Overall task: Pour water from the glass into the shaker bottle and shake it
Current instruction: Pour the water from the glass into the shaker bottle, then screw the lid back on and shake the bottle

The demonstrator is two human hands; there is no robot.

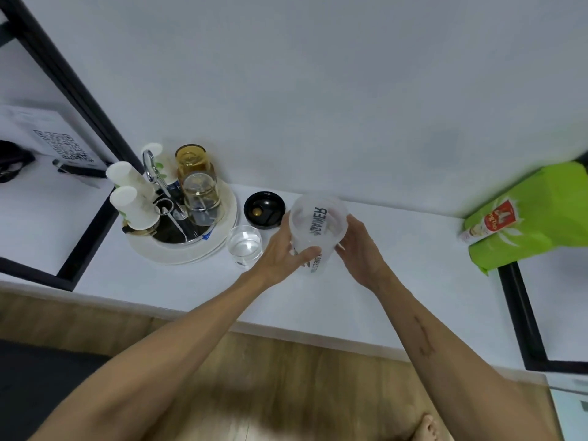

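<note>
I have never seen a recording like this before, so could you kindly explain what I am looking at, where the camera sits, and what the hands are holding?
There is no machine here: a person wears one wide-angle camera on the head, which looks down at their own bare arms. That explains the bent edges. Both hands hold a clear shaker bottle with its top open: the left hand wraps one side, the right hand the other. On the white counter, just left of the bottle, stands a glass of water. Behind it lies the bottle's black lid. Further left, a round tray carries upturned cups and glasses. A green bag lies at the right.
</note>
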